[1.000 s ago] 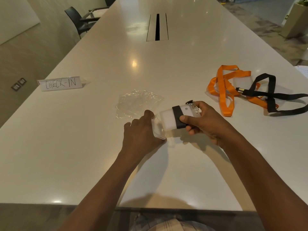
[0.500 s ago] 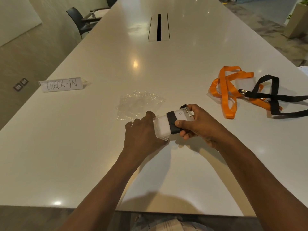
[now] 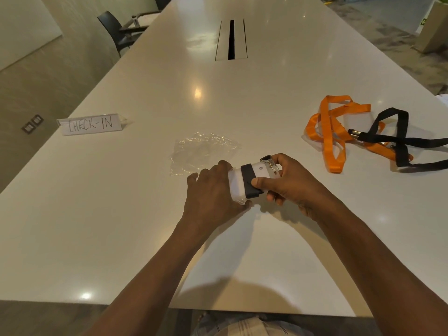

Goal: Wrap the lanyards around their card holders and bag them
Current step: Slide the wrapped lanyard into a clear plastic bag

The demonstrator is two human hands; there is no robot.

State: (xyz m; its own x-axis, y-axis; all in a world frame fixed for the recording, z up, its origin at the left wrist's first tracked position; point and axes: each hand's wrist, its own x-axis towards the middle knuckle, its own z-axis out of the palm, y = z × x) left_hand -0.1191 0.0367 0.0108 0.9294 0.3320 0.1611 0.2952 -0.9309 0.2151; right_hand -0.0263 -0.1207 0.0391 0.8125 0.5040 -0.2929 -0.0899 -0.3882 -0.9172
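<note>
Table: long pale conference surface with a cable slot down its middle; a dark chair stands at the far left edge.
Spare bags: crumpled clear plastic lying flat, just beyond the left hand.
Loose lanyards: an orange lanyard and a black lanyard lie tangled together at the right, well apart from the hands and not yet wrapped.
Sign: folded card lettered "CHECK-IN", far left.
Left hand: fingers curled round the mouth of a small clear bag, gripping it open just above the table.
Right hand: thumb and fingers pinch the wrapped card holder at its clip end.
Card holder: white, banded by its black strap, metal clip toward the right hand; its left end lies inside the bag.
Change: a second ago the holder sat outside the bag's mouth; it has since slid leftward, and the bag now covers its free end.
Meaning: insertion appears well begun; judged roughly one of three sets nearly bagged.
</note>
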